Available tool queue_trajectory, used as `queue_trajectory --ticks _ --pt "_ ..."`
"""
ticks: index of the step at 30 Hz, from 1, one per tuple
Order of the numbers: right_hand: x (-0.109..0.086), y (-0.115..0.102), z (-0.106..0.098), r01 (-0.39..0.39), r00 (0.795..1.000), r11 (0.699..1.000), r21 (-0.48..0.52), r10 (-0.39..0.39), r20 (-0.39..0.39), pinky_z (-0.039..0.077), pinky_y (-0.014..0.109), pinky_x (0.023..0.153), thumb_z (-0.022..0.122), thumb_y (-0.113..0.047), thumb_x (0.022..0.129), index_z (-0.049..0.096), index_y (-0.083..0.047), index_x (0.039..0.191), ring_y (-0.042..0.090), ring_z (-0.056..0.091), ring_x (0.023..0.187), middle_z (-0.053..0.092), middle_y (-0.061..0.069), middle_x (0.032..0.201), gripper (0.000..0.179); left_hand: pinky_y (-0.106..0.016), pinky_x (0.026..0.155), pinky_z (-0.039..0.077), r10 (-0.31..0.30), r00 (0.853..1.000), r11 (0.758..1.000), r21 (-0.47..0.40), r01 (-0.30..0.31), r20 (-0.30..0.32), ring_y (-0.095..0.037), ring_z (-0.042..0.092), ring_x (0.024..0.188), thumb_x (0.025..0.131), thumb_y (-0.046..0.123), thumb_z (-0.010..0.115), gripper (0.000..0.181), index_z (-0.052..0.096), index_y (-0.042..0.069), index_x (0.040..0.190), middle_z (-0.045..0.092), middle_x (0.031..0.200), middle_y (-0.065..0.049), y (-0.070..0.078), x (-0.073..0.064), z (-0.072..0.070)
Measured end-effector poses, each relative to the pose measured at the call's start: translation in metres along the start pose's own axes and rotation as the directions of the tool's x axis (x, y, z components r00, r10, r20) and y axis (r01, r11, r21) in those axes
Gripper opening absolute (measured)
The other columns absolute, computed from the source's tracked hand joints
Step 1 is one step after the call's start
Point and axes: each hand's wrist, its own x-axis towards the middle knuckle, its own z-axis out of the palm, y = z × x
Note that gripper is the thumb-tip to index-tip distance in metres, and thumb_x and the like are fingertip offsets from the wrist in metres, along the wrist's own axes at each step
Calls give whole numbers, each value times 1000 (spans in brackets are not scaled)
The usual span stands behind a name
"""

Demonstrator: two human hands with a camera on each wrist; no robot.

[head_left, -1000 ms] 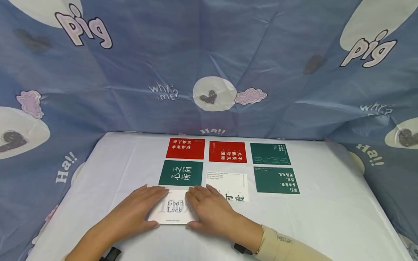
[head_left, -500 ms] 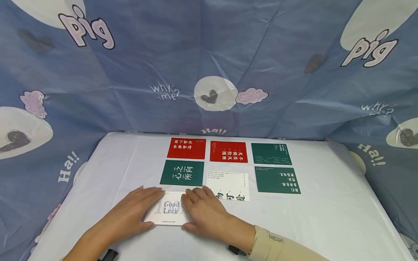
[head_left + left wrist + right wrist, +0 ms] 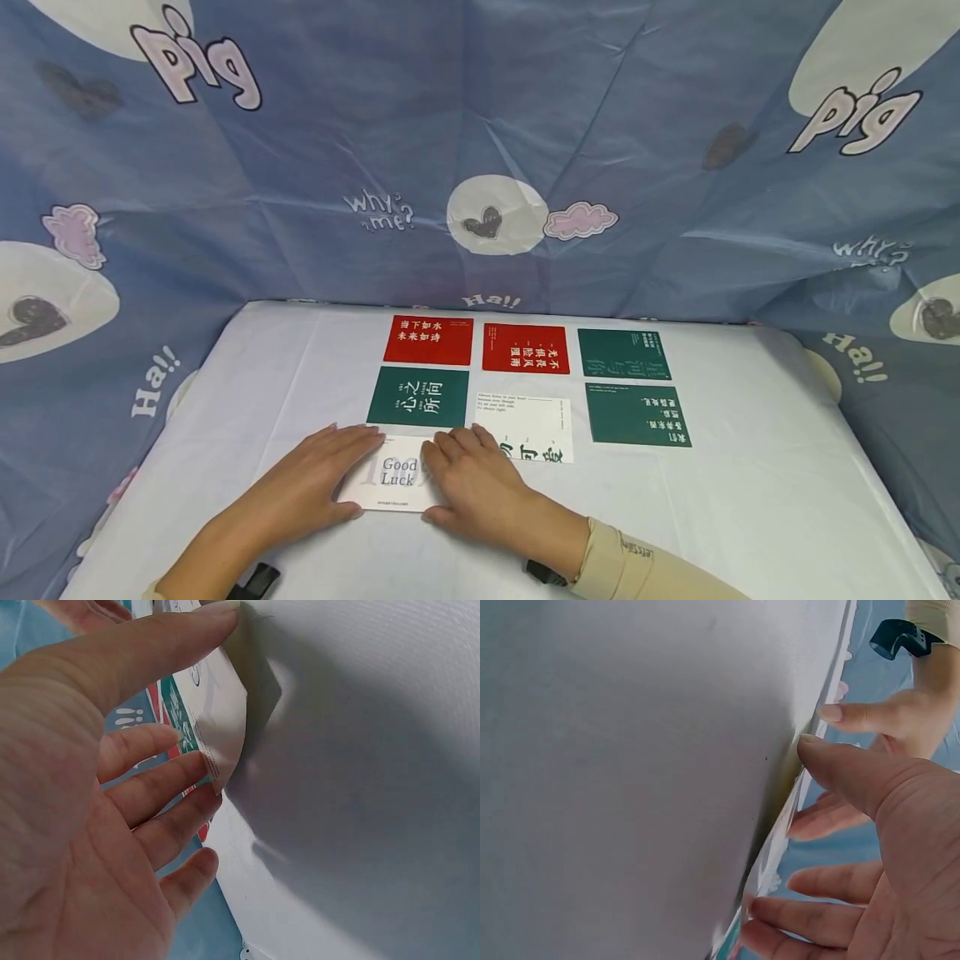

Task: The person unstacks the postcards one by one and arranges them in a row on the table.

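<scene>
A white card printed "Good Luck" (image 3: pixel 399 492) lies between both hands near the middle front of the table. My left hand (image 3: pixel 311 475) holds its left side, the thumb at the near edge and the fingers at the far edge. On the right side my right hand (image 3: pixel 480 492) holds it the same way, covering that end. In the left wrist view the card (image 3: pixel 221 712) touches the thumb and fingertips of the left hand (image 3: pixel 97 825). The right wrist view shows the right hand (image 3: pixel 870 855) along the card's edge, the card seen nearly edge-on.
Beyond the hands lie two red cards (image 3: pixel 427 354) (image 3: pixel 525 335), a green card with white characters (image 3: pixel 390 400), a white card with green characters (image 3: pixel 536 425), and two more green cards (image 3: pixel 622 342) (image 3: pixel 637 429). A patterned blue cloth (image 3: pixel 420 133) hangs behind the white table (image 3: pixel 750 500).
Over the last half second both hands and the white "Good Luck" card shift slightly right and away from the body, after a small shift left before that. The other cards stay in place.
</scene>
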Motion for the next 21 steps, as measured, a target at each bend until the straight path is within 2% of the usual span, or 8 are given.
queue_trajectory --ticks 11,21 --pt "0 1 3 -20 1000 1000 -3 20 19 44 53 113 83 -55 84 61 -9 141 25 57 125 64 7 138 76 -56 119 35 -23 999 999 -24 23 29 -34 53 138 69 19 98 88 59 4 146 59 148 -10 0 3 0" --pt "-4 6 2 -32 999 999 28 31 23 42 56 115 82 -57 84 60 -7 144 27 55 131 62 9 143 81 -54 121 32 1 1000 1000 -11 -1 19 -33 51 140 70 25 97 89 57 5 148 57 150 -10 3 5 -1"
